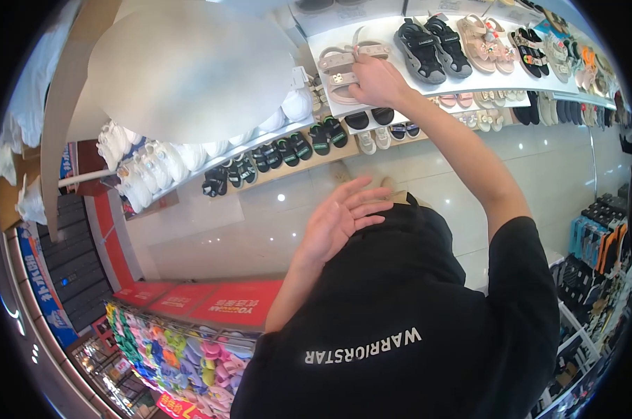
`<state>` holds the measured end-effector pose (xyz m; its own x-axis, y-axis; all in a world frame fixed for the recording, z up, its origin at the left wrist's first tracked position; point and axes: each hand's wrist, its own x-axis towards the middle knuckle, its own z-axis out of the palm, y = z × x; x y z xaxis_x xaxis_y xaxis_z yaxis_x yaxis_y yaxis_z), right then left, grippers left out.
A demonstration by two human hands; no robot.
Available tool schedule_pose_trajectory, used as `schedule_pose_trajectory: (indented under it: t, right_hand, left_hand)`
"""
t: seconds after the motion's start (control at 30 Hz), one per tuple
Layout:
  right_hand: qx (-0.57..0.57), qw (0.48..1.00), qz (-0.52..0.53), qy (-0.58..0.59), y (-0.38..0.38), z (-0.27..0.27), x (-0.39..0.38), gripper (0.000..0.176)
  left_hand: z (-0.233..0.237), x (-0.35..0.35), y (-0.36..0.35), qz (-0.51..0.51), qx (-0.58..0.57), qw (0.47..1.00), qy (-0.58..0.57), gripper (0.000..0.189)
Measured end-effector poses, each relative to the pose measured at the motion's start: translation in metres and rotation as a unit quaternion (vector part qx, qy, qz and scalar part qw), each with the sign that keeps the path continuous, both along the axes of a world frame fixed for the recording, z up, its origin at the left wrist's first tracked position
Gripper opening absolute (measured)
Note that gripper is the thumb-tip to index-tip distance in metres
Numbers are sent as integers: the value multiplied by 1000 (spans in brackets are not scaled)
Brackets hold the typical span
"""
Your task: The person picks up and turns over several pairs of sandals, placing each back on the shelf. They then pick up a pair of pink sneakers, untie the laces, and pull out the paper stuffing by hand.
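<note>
while left hand (340,219) hovers splayed, right hand (379,82) touches beige sandals (340,79).

Head view: single, from the person's own head, facing forward and steeply down
Black shirt (393,377): nearest, filling the lower middle
Left hand (340,220): mid-range, near centre
Shoe shelf (463,84): farther, along the top
Frame edges: curved and dark-cornered, wide-angle, bending straight lines
</note>
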<state>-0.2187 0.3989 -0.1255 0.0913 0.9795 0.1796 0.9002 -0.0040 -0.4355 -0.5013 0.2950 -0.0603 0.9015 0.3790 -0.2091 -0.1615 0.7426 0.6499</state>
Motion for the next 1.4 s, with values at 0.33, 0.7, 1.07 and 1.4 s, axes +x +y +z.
schedule_pose_trajectory:
  t: [0.33, 0.7, 1.07, 1.4]
  right_hand:
    - [40, 993, 13, -113, 16, -56, 14, 34]
    - [55, 983, -135, -111, -31, -3, 69, 56]
    - [-107, 959, -211, -155, -25, -11, 146, 73]
    - [-139, 964, -160, -163, -19, 8, 163, 80]
  left_hand:
    - [-8, -1, 67, -42, -2, 996, 74, 47]
    - [41, 59, 70, -333, 58, 933, -123, 76]
    - [30, 76, 4, -310, 156, 938, 16, 73]
    - [31, 66, -34, -210, 135, 967, 52, 73]
